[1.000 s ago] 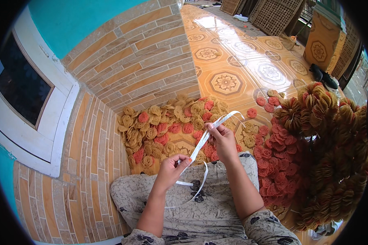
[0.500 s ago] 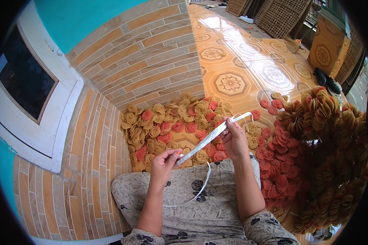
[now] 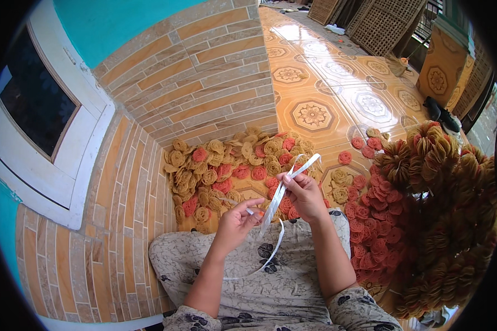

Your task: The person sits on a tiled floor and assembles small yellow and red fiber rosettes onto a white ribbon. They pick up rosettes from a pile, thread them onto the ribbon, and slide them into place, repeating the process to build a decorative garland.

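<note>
Your lap, covered in pale patterned cloth (image 3: 199, 256), lies nearest, with a loose white strip (image 3: 279, 241) curving across it. Just beyond, your left hand (image 3: 234, 227) has its fingers curled beside the lower part of the white strips (image 3: 274, 205). A short pale piece shows at its fingers, but you cannot tell from here whether they are closed on it. Your right hand (image 3: 306, 199) is clamped on the strips higher up, thumb against finger. The strips slant between your two hands, above the far edge of your lap, with their upper ends sticking out past the right thumb.

To handle them well, pinch firmly with the right so the layers do not slide over each other, and work the left fingertips lightly along the flat faces. Line the edges up, ease out any twist, and mind that the curved strip on your lap does not snag. The material looks thin and smooth, so it probably slips and creases easily.

Past your knees, tan rosettes (image 3: 209, 176) and some coral ones lie against the brick-patterned wall (image 3: 215, 66); a heap of coral rosettes (image 3: 378, 229) sits to your right, beside full clusters (image 3: 453, 220). Farther off, the tiled floor (image 3: 313, 114) runs toward dark shoes (image 3: 443, 116) and lattice panels (image 3: 386, 27).
</note>
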Motion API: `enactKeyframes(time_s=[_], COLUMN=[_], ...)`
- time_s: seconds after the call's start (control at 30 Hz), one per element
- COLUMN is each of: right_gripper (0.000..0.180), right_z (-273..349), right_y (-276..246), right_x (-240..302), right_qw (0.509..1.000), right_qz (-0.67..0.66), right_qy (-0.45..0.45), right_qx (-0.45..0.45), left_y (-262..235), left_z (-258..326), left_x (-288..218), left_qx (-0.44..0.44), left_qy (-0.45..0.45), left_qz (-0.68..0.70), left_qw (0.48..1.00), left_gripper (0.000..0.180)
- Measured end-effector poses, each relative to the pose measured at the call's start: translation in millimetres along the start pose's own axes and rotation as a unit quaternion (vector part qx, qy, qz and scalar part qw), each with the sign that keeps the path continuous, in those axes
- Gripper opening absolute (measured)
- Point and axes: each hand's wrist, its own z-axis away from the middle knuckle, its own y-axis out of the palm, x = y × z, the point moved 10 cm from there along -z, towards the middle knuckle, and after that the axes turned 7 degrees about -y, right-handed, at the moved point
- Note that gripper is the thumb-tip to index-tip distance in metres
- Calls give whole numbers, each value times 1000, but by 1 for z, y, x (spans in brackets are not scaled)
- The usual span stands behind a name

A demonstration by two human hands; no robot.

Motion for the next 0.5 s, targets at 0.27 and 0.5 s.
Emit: enactKeyframes(time_s=[0.27, 0.5], right_gripper=[26, 23], right_z=[-1, -1], right_y=[4, -10], right_x=[-1, 12], right_qw=[1000, 998], right_qz=[16, -43], right_qy=[-5, -22], right_qx=[-18, -51], left_y=[-11, -62], left_z=[-6, -4], left_x=[13, 18], left_qx=[-65, -215], left_qy=[-38, 23], left_qz=[29, 324], left_qw=[997, 921], left_gripper=[17, 12])
